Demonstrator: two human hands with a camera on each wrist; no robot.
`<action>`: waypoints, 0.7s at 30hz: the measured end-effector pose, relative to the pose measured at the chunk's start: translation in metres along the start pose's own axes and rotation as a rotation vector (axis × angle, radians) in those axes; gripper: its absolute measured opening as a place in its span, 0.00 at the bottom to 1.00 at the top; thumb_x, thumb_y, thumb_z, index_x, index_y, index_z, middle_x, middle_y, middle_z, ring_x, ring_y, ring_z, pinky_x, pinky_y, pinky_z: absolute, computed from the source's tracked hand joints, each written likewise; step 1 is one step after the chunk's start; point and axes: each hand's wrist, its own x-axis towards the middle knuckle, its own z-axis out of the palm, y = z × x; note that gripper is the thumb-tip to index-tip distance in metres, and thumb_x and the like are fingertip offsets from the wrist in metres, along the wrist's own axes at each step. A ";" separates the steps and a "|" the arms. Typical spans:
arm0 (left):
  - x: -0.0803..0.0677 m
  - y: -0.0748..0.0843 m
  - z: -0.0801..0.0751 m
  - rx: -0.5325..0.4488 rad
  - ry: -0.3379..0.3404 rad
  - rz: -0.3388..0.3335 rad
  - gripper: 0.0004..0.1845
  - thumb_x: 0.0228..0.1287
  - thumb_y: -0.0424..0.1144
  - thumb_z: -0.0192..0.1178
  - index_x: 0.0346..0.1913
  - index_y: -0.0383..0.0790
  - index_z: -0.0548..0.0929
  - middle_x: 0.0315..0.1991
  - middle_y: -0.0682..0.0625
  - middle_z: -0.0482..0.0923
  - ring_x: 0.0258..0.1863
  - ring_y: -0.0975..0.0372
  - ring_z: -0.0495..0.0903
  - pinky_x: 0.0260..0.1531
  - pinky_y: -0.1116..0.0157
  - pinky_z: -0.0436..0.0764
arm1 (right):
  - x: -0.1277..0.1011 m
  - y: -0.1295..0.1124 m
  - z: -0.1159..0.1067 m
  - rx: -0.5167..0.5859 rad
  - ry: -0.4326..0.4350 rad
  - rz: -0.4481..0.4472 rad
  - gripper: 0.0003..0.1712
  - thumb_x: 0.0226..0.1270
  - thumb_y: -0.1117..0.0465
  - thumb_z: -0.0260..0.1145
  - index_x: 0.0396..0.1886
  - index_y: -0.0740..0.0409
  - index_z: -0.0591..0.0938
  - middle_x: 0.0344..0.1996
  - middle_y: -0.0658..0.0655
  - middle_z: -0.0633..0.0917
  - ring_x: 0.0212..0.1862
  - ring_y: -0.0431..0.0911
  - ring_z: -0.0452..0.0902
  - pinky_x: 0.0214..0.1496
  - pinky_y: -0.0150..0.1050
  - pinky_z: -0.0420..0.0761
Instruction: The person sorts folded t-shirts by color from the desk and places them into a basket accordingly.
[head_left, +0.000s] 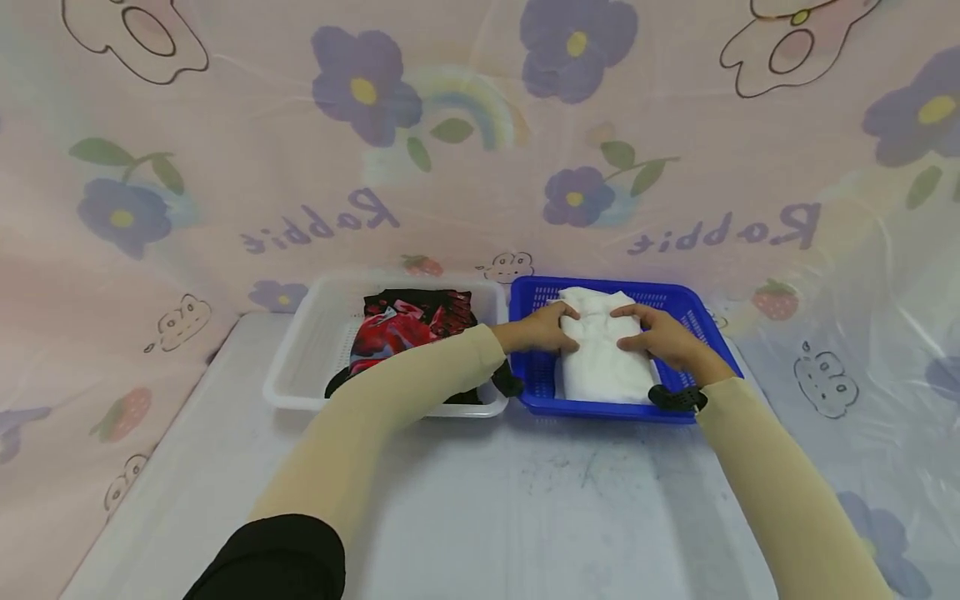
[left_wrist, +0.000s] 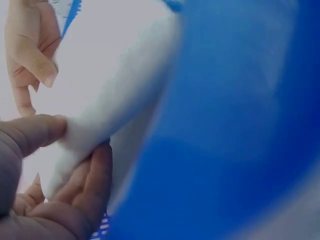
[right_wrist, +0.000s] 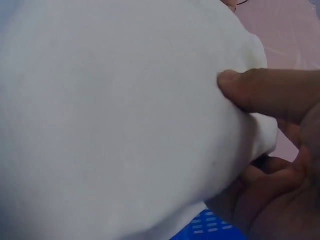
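Note:
A folded white cloth (head_left: 606, 367) lies in the blue basket (head_left: 600, 409), its exact kind of garment unclear. My left hand (head_left: 542, 327) pinches its left side, and in the left wrist view the thumb (left_wrist: 42, 131) presses on top while the fingers curl beneath the fold. On the opposite side, my right hand (head_left: 663, 337) grips the cloth, thumb above and fingers under the edge in the right wrist view. Another white layer (left_wrist: 131, 145) shows below the held fold; whether it is a separate piece I cannot tell.
Left of the blue basket stands a white basket (head_left: 300, 402) with folded red and black patterned clothes (head_left: 397, 337), partly behind my left forearm. Both baskets rest on a white table (head_left: 480, 500) against a printed curtain (head_left: 480, 183).

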 end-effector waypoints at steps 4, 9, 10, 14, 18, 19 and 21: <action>-0.004 0.008 -0.011 0.099 -0.126 0.013 0.36 0.58 0.33 0.68 0.68 0.40 0.64 0.64 0.38 0.66 0.38 0.58 0.81 0.43 0.62 0.84 | 0.001 -0.001 0.000 0.002 0.000 0.004 0.35 0.64 0.61 0.67 0.70 0.52 0.65 0.63 0.69 0.64 0.52 0.58 0.69 0.47 0.42 0.77; -0.005 0.010 -0.021 0.286 -0.227 0.052 0.40 0.59 0.39 0.68 0.72 0.43 0.60 0.51 0.42 0.71 0.37 0.60 0.80 0.40 0.68 0.83 | 0.003 0.000 0.000 -0.012 -0.010 0.018 0.36 0.64 0.61 0.66 0.71 0.52 0.65 0.61 0.69 0.64 0.53 0.58 0.69 0.50 0.48 0.77; -0.004 0.009 -0.022 0.304 -0.224 0.056 0.39 0.59 0.39 0.68 0.71 0.43 0.60 0.47 0.43 0.71 0.35 0.61 0.80 0.40 0.68 0.82 | 0.004 0.000 0.000 -0.012 -0.012 0.021 0.36 0.64 0.61 0.66 0.71 0.52 0.65 0.61 0.69 0.64 0.54 0.58 0.68 0.52 0.51 0.77; -0.001 0.000 -0.018 0.318 -0.175 0.076 0.37 0.59 0.38 0.68 0.69 0.43 0.63 0.43 0.45 0.71 0.33 0.61 0.79 0.41 0.64 0.83 | 0.008 0.001 0.002 -0.021 -0.019 0.027 0.36 0.64 0.62 0.66 0.70 0.54 0.65 0.58 0.69 0.65 0.54 0.58 0.67 0.56 0.57 0.74; 0.000 -0.007 -0.010 0.421 -0.106 0.113 0.34 0.59 0.41 0.68 0.67 0.45 0.65 0.51 0.46 0.75 0.42 0.62 0.78 0.48 0.64 0.80 | 0.011 0.003 0.005 -0.042 -0.039 0.040 0.35 0.64 0.64 0.66 0.70 0.54 0.65 0.50 0.66 0.66 0.40 0.51 0.68 0.42 0.45 0.76; 0.000 -0.009 -0.008 0.466 -0.089 0.120 0.34 0.59 0.43 0.67 0.67 0.46 0.65 0.53 0.47 0.76 0.44 0.63 0.78 0.50 0.65 0.79 | 0.012 0.004 0.006 -0.046 -0.047 0.047 0.35 0.64 0.64 0.66 0.70 0.54 0.65 0.48 0.65 0.66 0.35 0.48 0.67 0.38 0.41 0.74; -0.001 -0.010 -0.004 0.558 -0.057 0.133 0.34 0.60 0.46 0.66 0.67 0.47 0.65 0.56 0.49 0.76 0.48 0.63 0.76 0.54 0.65 0.76 | 0.013 0.005 0.007 -0.047 -0.065 0.047 0.36 0.64 0.65 0.66 0.70 0.54 0.65 0.48 0.64 0.66 0.27 0.44 0.63 0.30 0.38 0.70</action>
